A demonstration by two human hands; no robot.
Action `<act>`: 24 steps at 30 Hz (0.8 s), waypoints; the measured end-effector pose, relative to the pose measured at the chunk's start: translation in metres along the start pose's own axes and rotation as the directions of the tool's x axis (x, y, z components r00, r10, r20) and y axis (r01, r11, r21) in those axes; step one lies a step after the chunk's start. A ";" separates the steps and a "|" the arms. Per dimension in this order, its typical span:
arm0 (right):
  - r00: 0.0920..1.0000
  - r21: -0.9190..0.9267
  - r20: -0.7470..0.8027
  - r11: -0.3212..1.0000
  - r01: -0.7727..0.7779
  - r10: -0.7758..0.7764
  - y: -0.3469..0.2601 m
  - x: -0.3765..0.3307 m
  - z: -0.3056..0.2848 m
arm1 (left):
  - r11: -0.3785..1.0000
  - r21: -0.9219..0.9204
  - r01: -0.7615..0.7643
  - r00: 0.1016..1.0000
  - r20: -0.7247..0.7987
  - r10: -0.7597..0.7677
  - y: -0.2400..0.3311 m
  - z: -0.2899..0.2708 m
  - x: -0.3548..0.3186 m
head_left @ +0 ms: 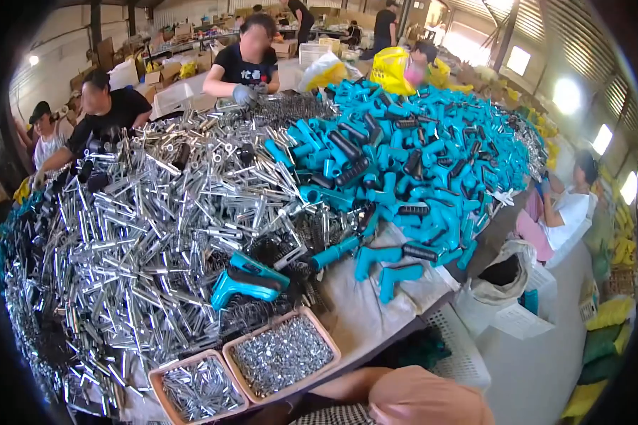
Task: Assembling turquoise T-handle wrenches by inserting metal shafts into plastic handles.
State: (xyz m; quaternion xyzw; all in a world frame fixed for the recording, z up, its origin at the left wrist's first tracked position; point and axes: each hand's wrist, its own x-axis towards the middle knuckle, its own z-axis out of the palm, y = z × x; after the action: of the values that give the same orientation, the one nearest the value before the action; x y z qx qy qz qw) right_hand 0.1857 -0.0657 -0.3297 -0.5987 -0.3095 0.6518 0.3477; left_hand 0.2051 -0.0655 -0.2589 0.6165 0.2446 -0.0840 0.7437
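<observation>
A large worktop [376, 312], covered with a pale cloth, is being seen from above, and neither of the person's own hands is being shown: only a bare forearm [344, 388] and a pink-clad knee [425, 400] are being glimpsed at the lower edge, below the worktop's near edge, so how far either hand is open, or whether anything is being held, cannot be told. Nearest to that forearm, two shallow pink trays are being kept side by side at the near edge: the right tray [282, 354] is being filled with small silvery screws, and the left tray [198, 388] with short metal pins. Just behind the trays a single teal and black handle piece [248, 280] is being rested on dark coiled springs [259, 312]. The left half of the worktop is being taken up by a great heap of shiny metal tubes [156, 212], and the far right part by a pile of teal plastic handles [418, 163], some fitted with black grips. At the far edge other people are being seen at work, one in a black shirt [244, 67] with gloved hands at the heap. A white crate [468, 354] is being stood on the floor beside the right near corner.
</observation>
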 end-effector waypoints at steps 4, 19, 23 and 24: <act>0.992 -0.111 0.100 0.991 -0.070 0.081 -0.009 0.006 0.012 | 0.999 0.030 0.010 0.998 -0.058 -0.009 -0.029 -0.011 -0.013; 0.930 -0.884 0.361 0.294 0.364 -0.067 -0.091 -0.183 -0.101 | 0.345 -0.918 -0.197 0.980 -0.193 0.045 -0.131 -0.061 -0.054; 0.822 -0.830 0.470 0.154 0.536 -0.321 -0.096 -0.247 -0.116 | 0.926 0.087 -0.367 0.911 -0.168 0.377 -0.044 -0.047 -0.047; 0.894 -0.862 0.408 0.247 0.444 -0.185 -0.115 -0.260 -0.114 | 0.659 -0.646 -0.386 0.854 0.021 0.520 -0.074 -0.042 -0.027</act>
State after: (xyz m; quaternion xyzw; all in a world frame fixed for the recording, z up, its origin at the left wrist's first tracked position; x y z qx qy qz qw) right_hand 0.3190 -0.2164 -0.0986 -0.5345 -0.7791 0.3270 0.0209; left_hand 0.1391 -0.0472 -0.3160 0.3660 0.0185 0.1274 0.9217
